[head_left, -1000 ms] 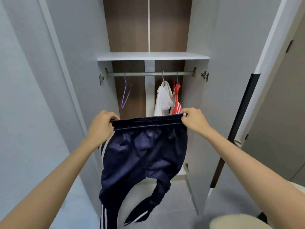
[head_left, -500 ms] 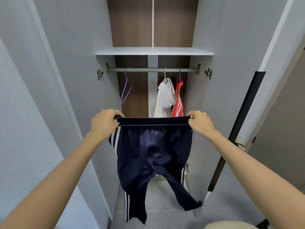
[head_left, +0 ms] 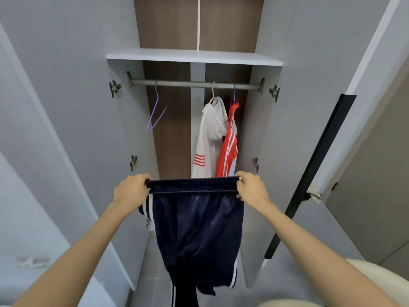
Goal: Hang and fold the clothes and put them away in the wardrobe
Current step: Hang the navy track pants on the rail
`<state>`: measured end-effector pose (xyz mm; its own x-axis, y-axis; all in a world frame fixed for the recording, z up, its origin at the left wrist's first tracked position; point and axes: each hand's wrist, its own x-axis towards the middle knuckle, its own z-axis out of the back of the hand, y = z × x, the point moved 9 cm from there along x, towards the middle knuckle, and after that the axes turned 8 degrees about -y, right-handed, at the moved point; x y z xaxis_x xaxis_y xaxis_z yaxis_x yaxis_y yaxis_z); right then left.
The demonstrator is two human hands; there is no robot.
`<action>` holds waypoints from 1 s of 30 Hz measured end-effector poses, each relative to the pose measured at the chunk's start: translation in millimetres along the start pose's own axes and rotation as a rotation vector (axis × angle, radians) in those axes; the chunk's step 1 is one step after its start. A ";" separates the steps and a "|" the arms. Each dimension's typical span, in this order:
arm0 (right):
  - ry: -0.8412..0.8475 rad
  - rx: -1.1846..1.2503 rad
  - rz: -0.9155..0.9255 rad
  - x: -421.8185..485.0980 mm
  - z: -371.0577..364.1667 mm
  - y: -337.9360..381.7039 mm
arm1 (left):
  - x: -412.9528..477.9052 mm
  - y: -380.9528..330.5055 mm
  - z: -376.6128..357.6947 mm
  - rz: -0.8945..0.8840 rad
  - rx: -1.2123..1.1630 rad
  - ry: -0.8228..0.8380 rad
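Observation:
Dark navy track trousers (head_left: 197, 231) with white side stripes hang stretched by the waistband in front of the open wardrobe. My left hand (head_left: 130, 191) grips the waistband's left end and my right hand (head_left: 251, 189) grips its right end. The legs dangle toward the floor. Inside, a metal rail (head_left: 194, 83) carries an empty purple hanger (head_left: 157, 111) on the left, and a white garment (head_left: 210, 138) and a red striped garment (head_left: 229, 145) on hangers at the right.
A white shelf (head_left: 194, 56) sits above the rail. Grey wardrobe doors (head_left: 73, 89) stand open on both sides, the right one (head_left: 309, 85) with a black edge strip (head_left: 314, 169). Grey tiled floor lies below; a cream rounded object (head_left: 376, 275) is at the lower right.
The trousers' legs swung from the left and now hang straighter below the waistband. Both hands kept their grip and the view has moved closer to the wardrobe.

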<state>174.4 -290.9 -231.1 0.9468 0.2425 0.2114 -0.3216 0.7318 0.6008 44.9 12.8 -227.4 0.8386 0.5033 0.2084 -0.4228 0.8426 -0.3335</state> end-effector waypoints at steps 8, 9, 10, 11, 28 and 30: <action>0.044 -0.027 -0.010 89.8 -25.7 32.4 | 58.2 32.6 5.4 0.243 -0.264 0.004; 0.069 -0.007 -0.015 103.6 -34.3 37.1 | 67.9 35.8 2.3 0.284 -0.367 0.039; 0.098 0.030 -0.025 116.8 -44.0 41.9 | 79.1 41.6 -0.5 0.331 -0.468 0.057; 0.129 0.079 -0.048 131.1 -54.5 46.4 | 91.5 46.3 -0.4 0.373 -0.556 0.056; 0.456 0.146 -0.177 310.1 -222.8 117.4 | 264.0 103.5 -22.8 0.468 -0.901 0.112; 0.536 0.061 -0.098 327.3 -242.3 133.4 | 280.4 107.9 -26.4 0.467 -0.923 0.079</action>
<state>443.6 40.3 -268.5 0.8392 0.4774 -0.2605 -0.2166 0.7327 0.6452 243.4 239.8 -229.3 0.6930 0.7001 -0.1718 -0.3115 0.0759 -0.9472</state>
